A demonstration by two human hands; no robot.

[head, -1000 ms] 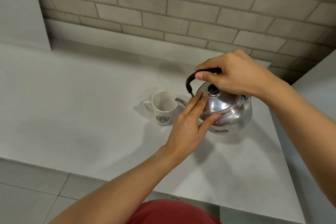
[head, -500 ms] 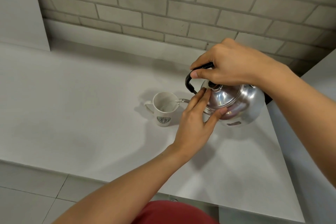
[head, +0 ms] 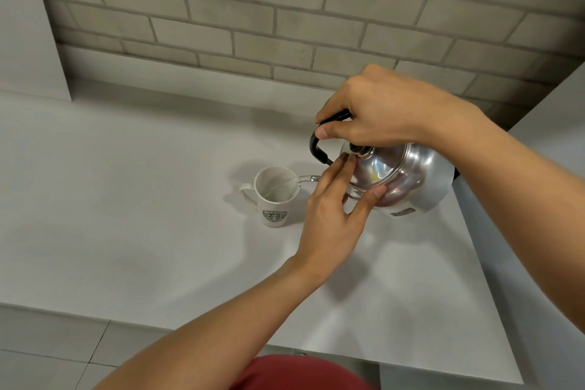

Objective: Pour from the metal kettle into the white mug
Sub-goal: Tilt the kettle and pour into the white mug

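A shiny metal kettle (head: 408,180) hangs tilted to the left above the counter, its thin spout over the rim of the white mug (head: 274,199). A clear stream runs from the spout into the mug. My right hand (head: 380,108) is closed around the kettle's black handle from above. My left hand (head: 332,212) rests on the kettle, fingertips on the lid by its black knob and thumb against the body. The mug stands upright on the counter with a dark round logo facing me and its handle to the left.
The white counter (head: 126,199) ends in a front edge close to me and a right edge beside the kettle. A brick wall (head: 285,16) rises behind it. A pale panel (head: 25,35) stands at the far left. Tiled floor (head: 47,355) lies below.
The kettle has been lifted off the counter and tipped further to the left, bringing its spout over the mug. Liquid now flows into the mug. My left hand stayed on the lid.
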